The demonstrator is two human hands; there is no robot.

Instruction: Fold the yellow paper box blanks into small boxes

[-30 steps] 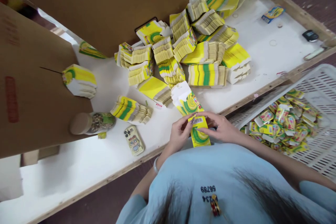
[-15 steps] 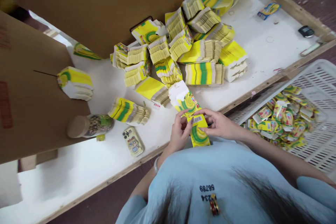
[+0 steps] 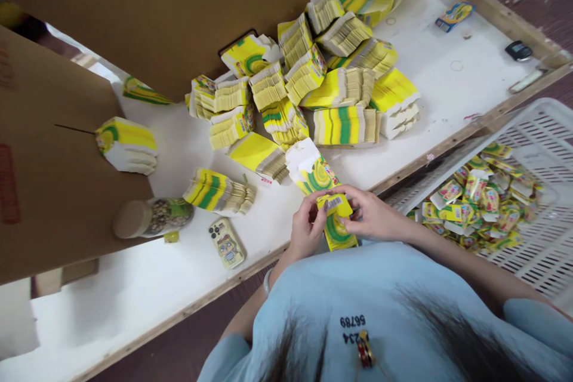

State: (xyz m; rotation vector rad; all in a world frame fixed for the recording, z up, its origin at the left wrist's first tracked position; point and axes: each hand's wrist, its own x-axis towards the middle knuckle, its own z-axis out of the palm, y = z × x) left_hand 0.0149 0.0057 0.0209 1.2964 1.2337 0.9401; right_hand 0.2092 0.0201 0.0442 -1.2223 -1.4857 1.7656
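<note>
While the left hand (image 3: 307, 228) pinches one side of a flat yellow-and-green carton (image 3: 331, 206) and the right hand (image 3: 373, 218) grips its other side, the carton sits at the near edge of the white counter (image 3: 134, 286), close to the person's chest, with its barcode facing up and its white flap pointing toward the heaped bundles of flat cartons (image 3: 313, 83). Both sets of fingers are curled narrowly onto the carton, seemingly bending it, though that is hard to see; a phone (image 3: 227, 243) lies left of the hands, and a white basket (image 3: 532, 215) of folded cartons stands to the right.
</note>
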